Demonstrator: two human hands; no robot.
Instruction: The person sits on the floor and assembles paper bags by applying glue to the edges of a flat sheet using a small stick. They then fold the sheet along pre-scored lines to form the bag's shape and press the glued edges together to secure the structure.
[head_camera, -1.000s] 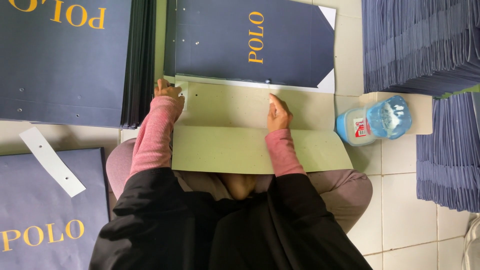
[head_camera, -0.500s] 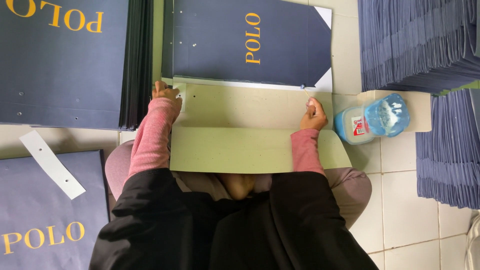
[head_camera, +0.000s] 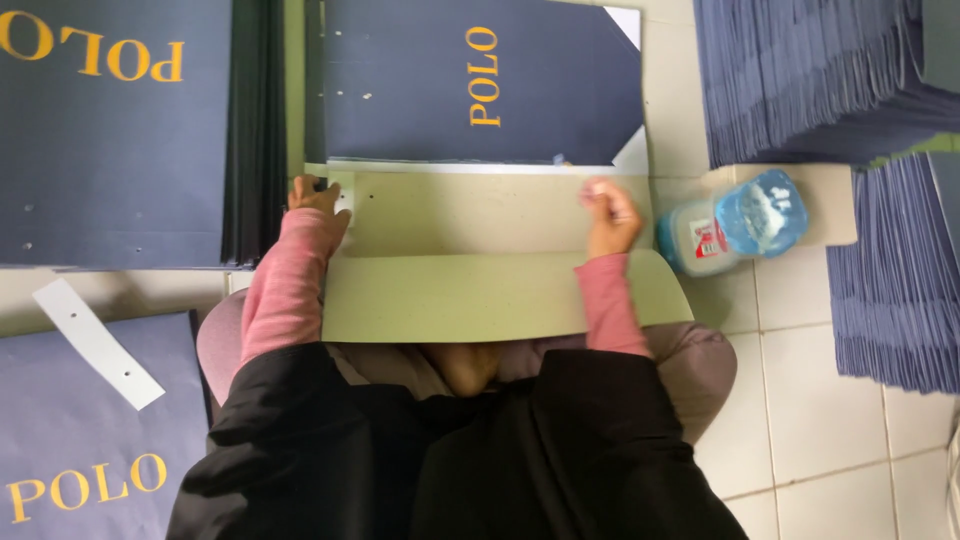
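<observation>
Both hands, left hand (head_camera: 318, 195) and right hand (head_camera: 610, 212), press flat on the pale green folded flap (head_camera: 480, 215) of the navy sheet (head_camera: 480, 85), creasing it; next likely needs firm smoothing along the fold.

I am sitting on a pale tiled floor (head_camera: 800, 420). Lying on it around me are flat navy sheets (head_camera: 110, 130), tall navy stacks (head_camera: 800, 70), a white punched strip (head_camera: 95, 342) and a capped plastic tub (head_camera: 735, 218).

Single head-worn view, steeply downward, close above lap and tiled floor (head_camera: 800, 330).
</observation>
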